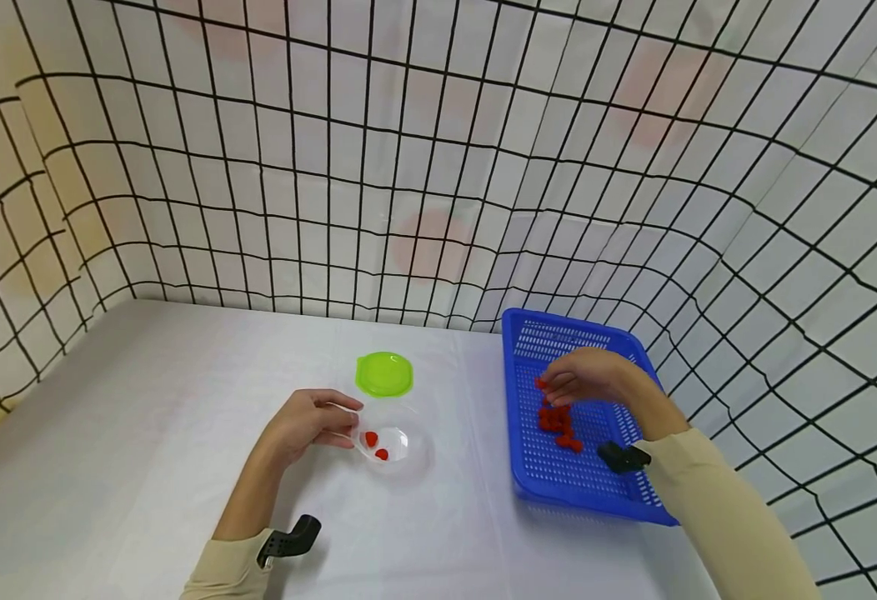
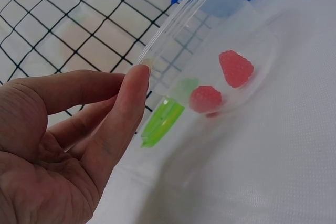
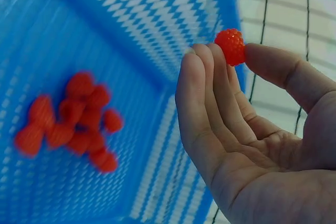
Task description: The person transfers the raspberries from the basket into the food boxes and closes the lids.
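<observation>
Raspberry (image 3: 230, 46) in the right hand (image 1: 587, 377) — pinched between thumb and fingertips — is over the blue basket (image 1: 558, 483), where a cluster of red berries (image 3: 88, 119) lies on the perforated bottom. The left hand (image 1: 311, 427) pinches the rim of the clear bowl (image 1: 397, 443), thumb and fingers together on its edge; two raspberries (image 2: 236, 68) sit inside, and a green lid (image 1: 384, 374) lies just beyond on the white table (image 1: 183, 450).

The head camera looks forward and down across the desk (image 1: 183, 400), farthest off. Close and tilted, the left wrist's looks past fingers (image 2: 131, 93) to the bowl (image 2: 210, 40); the right wrist's looks close into the basket (image 3: 47, 40). Head and left share bowl and lid (image 1: 384, 374); all three, the basket.
</observation>
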A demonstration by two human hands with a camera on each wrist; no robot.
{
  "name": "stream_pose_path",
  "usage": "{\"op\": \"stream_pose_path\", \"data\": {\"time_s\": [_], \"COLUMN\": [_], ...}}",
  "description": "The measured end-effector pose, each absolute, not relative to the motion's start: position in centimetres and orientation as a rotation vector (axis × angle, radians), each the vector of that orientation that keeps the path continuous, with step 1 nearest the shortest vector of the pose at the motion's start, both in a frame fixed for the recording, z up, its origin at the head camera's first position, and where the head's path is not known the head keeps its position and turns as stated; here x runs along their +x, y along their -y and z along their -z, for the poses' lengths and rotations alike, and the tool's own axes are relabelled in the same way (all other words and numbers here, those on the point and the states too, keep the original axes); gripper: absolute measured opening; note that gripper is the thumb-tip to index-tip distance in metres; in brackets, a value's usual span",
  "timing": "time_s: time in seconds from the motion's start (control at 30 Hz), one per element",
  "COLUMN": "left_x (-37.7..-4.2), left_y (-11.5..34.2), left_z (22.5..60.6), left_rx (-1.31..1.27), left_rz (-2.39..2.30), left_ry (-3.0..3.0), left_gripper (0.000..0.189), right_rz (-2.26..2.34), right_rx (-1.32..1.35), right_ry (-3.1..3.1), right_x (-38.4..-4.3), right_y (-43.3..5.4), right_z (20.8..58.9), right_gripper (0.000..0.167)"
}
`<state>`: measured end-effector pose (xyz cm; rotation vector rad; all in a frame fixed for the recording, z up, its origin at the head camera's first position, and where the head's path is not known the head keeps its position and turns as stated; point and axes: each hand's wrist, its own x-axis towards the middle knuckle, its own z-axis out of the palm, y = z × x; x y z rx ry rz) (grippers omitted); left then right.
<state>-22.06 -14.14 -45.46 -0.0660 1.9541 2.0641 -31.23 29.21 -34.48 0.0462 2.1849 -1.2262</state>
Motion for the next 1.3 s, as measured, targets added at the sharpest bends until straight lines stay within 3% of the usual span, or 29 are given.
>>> {"op": "stream_pose_path", "data": {"time_s": [0.53, 1.3], "left_x": [-22.3, -22.4], "left_y": [14.2, 14.2], "left_z": [45.7, 45.7], "left_rx": [-0.079, -0.096], "left_rz": [-2.055, -2.052], "left_ry": [-1.963, -1.963], "left_gripper": [0.035, 0.034], "right_rz": [1.211, 1.088], "right_rx": [-0.117, -0.189], "right_ry": [-2.146, -2.067], "right_x": [-31.2, -30.6], "right_y": [-19.7, -10.3], "right_z": [32.9, 36.1], "right_gripper": [0.029, 0.024]}}
